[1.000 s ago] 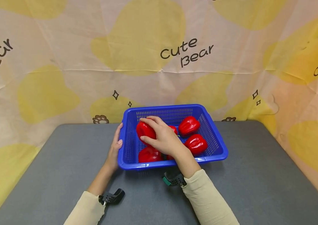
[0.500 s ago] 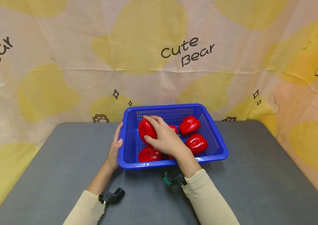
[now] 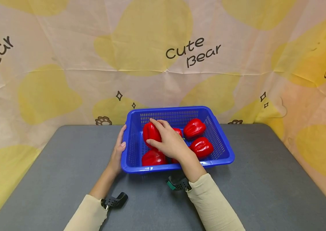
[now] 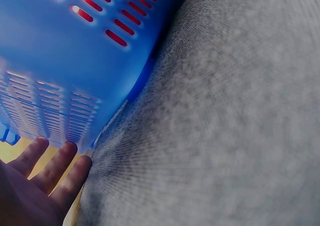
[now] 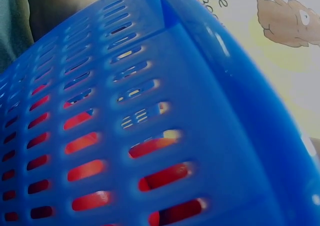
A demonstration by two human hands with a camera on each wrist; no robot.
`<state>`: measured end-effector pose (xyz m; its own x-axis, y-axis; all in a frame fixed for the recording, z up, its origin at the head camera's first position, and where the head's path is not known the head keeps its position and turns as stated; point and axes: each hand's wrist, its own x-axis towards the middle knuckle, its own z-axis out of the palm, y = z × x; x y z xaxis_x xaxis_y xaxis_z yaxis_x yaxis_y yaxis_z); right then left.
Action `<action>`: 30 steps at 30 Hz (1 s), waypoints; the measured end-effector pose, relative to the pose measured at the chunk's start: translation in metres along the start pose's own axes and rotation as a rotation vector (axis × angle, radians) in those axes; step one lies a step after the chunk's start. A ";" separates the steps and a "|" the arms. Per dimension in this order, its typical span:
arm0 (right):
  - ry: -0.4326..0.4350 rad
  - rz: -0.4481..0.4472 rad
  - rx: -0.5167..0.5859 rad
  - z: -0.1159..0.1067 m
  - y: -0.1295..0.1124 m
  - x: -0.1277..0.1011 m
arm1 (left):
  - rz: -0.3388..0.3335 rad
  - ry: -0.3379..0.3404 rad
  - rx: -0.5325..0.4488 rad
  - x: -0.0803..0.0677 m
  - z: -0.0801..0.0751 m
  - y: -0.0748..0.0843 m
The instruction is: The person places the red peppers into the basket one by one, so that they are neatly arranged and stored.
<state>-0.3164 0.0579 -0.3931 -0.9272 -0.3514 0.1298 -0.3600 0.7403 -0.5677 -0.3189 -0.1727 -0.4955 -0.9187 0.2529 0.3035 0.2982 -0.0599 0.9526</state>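
1. Blue plastic, slotted all over: that is the basket (image 3: 221,150) we see at the middle of the grey worktop (image 3: 266,179), close to the backdrop.
2. Our right hand (image 3: 170,141) reaches into the basket, fingers and thumb curled round a red pepper (image 3: 150,133) at the left rear; this grip is closed on it.
3. Four more red peppers lie inside: one at the front left (image 3: 152,158), one at the right rear (image 3: 194,128), one at the right front (image 3: 202,147), and one (image 3: 178,131) mostly hidden behind the hand.
4. Our left hand (image 3: 119,150) rests flat against the basket's left outer wall, fingers straight, thumb near the rim; that grip is open and clasps nothing.
5. In the left wrist view, the fingertips (image 4: 60,163) lie beside the slotted wall (image 4: 60,60) where it meets the worktop.
6. The right wrist view shows only the basket wall, red showing through its slots.
7. Behind hangs a cream and yellow cloth (image 3: 64,64) printed "cute Bear".
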 end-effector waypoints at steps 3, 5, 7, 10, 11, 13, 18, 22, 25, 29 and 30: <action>-0.002 0.015 -0.007 0.000 0.000 0.000 | -0.002 0.001 0.005 0.000 0.000 0.000; -0.003 0.017 -0.011 0.000 0.001 0.000 | -0.002 0.002 0.008 0.000 0.000 0.000; -0.006 0.019 -0.014 0.000 0.001 0.000 | -0.003 0.004 0.009 0.000 0.000 0.000; -0.010 0.026 -0.020 0.000 0.001 0.001 | 0.001 0.006 0.010 0.000 0.001 0.000; -0.011 0.030 -0.021 0.000 0.001 0.001 | 0.003 0.006 0.010 0.000 0.001 0.001; -0.014 0.035 -0.024 0.000 0.001 0.001 | 0.007 0.007 0.008 0.001 0.001 0.001; -0.022 0.042 -0.022 0.001 0.002 0.001 | 0.013 0.008 0.007 0.001 0.001 0.001; -0.027 0.041 -0.018 0.001 0.002 0.001 | 0.013 0.009 0.005 0.000 0.001 0.001; -0.027 0.039 -0.013 0.002 0.003 0.001 | 0.010 0.011 0.007 0.000 0.001 0.001; -0.029 0.035 -0.006 0.002 0.003 0.001 | 0.008 0.014 0.011 0.000 0.001 0.001; -0.031 0.036 -0.006 0.002 0.003 0.001 | 0.010 0.012 0.011 0.000 0.001 0.001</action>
<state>-0.3183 0.0587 -0.3962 -0.9358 -0.3423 0.0844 -0.3276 0.7559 -0.5668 -0.3185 -0.1718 -0.4942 -0.9187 0.2409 0.3131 0.3099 -0.0521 0.9493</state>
